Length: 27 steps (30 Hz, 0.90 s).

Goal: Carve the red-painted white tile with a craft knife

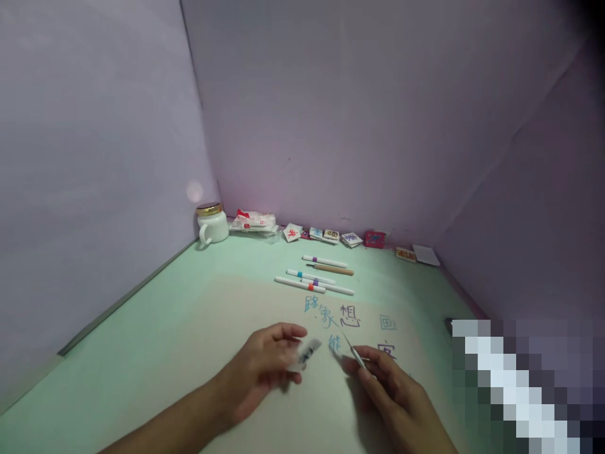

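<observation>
My left hand is closed on a small white block with dark blue marks on one face; the block is slightly blurred. To its right, my right hand grips a slim craft knife with a pale handle, its thin tip pointing up and left. Block and knife are apart. Both hands are above a large pale sheet bearing several Chinese characters in blue and purple.
Several white marker pens and a wooden-handled carving tool lie beyond the sheet. Along the back wall stand a white mug with a gold lid, a plastic packet and several character-marked blocks. Walls enclose three sides.
</observation>
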Available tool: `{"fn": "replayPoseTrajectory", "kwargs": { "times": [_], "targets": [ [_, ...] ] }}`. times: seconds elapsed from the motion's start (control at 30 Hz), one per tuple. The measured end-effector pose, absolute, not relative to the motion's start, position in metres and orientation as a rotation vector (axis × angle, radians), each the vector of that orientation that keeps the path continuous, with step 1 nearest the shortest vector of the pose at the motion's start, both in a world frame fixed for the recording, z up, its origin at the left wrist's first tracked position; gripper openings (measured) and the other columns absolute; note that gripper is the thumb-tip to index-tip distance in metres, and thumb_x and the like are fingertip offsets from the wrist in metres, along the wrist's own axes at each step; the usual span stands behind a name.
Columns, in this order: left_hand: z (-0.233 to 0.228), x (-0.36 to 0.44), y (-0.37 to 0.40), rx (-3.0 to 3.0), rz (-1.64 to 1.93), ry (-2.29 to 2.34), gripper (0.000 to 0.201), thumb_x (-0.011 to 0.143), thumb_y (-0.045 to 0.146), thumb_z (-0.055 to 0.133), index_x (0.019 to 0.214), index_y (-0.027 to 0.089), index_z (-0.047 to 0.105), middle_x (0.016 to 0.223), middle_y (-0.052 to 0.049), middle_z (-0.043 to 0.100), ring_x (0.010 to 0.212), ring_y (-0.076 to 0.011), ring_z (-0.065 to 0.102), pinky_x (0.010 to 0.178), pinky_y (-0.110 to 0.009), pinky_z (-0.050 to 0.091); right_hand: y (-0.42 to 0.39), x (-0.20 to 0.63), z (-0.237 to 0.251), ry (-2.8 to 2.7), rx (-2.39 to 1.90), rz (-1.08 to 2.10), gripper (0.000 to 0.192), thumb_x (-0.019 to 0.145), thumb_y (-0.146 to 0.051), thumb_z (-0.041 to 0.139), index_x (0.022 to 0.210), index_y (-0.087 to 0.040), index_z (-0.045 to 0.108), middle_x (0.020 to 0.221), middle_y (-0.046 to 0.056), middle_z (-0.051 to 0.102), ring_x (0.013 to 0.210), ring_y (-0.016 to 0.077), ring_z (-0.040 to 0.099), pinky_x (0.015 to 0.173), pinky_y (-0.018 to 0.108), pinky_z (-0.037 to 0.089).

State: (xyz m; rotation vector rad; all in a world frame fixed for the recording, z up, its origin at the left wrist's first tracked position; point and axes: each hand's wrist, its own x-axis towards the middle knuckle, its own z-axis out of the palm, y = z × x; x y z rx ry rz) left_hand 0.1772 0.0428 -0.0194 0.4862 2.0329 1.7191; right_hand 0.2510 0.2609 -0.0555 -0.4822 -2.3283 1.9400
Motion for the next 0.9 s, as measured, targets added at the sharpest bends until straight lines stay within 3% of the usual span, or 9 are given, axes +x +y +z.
{"fn": "replayPoseTrajectory", "kwargs": {
  "times": [0.1,0.2,0.37,0.57,0.7,0.8,0.9],
  "targets": [
    [-0.018,0.170,0.039,0.372,1.861,1.761,0.052,0.088,0.052,0.047,0.114,0.009,0.058,0.099,-0.019,0.064,0.088,-0.0290,0.064,0.075,-0.043,0.051,0.256,0.250,-0.055,-2.274,-0.537,1.900,0.047,0.074,-0.061,0.059,0.099,-0.022,0.067,0.081,0.004,0.072,0.074,0.0212,0.065,0.060,0.026,0.047],
    [-0.018,0.164,0.036,0.279,1.961,1.550,0.053,0.086,0.055,0.051,0.116,0.011,0.058,0.104,-0.019,0.063,0.093,-0.0288,0.064,0.080,-0.042,0.050,0.253,0.250,-0.053,-2.280,-0.552,1.872,0.047,0.074,-0.061,0.056,0.098,-0.022,0.067,0.077,0.003,0.071,0.073,0.0211,0.064,0.058,0.027,0.046],
    [-0.020,0.167,0.032,0.194,2.039,1.307,0.061,0.074,0.040,0.073,0.126,0.017,0.052,0.115,-0.014,0.060,0.103,-0.0281,0.061,0.091,-0.042,0.046,0.253,0.251,-0.050,-2.315,-0.521,1.857,0.044,0.077,-0.059,0.055,0.097,-0.023,0.067,0.079,0.002,0.071,0.061,0.0169,0.057,0.060,0.028,0.044],
    [-0.022,0.171,0.032,0.098,2.084,1.109,0.070,0.066,0.025,0.080,0.130,0.022,0.051,0.114,-0.009,0.059,0.106,-0.0260,0.059,0.097,-0.042,0.044,0.256,0.250,-0.051,-2.309,-0.488,1.927,0.046,0.077,-0.060,0.056,0.100,-0.022,0.067,0.081,0.003,0.072,0.057,0.0151,0.055,0.058,0.027,0.044],
    [-0.016,0.169,0.028,0.136,2.106,1.236,0.068,0.069,0.037,0.078,0.129,0.017,0.054,0.113,-0.014,0.061,0.103,-0.0280,0.060,0.092,-0.041,0.046,0.262,0.249,-0.053,-2.378,-0.377,2.000,0.046,0.077,-0.059,0.059,0.103,-0.021,0.066,0.081,0.004,0.072,0.060,0.0161,0.058,0.059,0.027,0.046],
    [-0.006,0.166,0.022,0.345,2.095,1.598,0.066,0.073,0.046,0.072,0.131,0.018,0.054,0.118,-0.014,0.060,0.104,-0.0296,0.058,0.091,-0.042,0.047,0.263,0.249,-0.052,-2.355,-0.396,1.999,0.043,0.079,-0.056,0.058,0.103,-0.021,0.066,0.080,0.003,0.071,0.060,0.0158,0.058,0.059,0.026,0.046],
    [-0.003,0.165,0.018,0.787,1.619,2.112,0.056,0.078,0.043,0.069,0.130,0.027,0.057,0.126,-0.010,0.058,0.112,-0.0302,0.054,0.098,-0.043,0.043,0.264,0.249,-0.052,-2.357,-0.363,1.999,0.038,0.082,-0.051,0.056,0.102,-0.021,0.067,0.074,0.001,0.068,0.059,0.0146,0.056,0.060,0.026,0.045]
  ]
}}
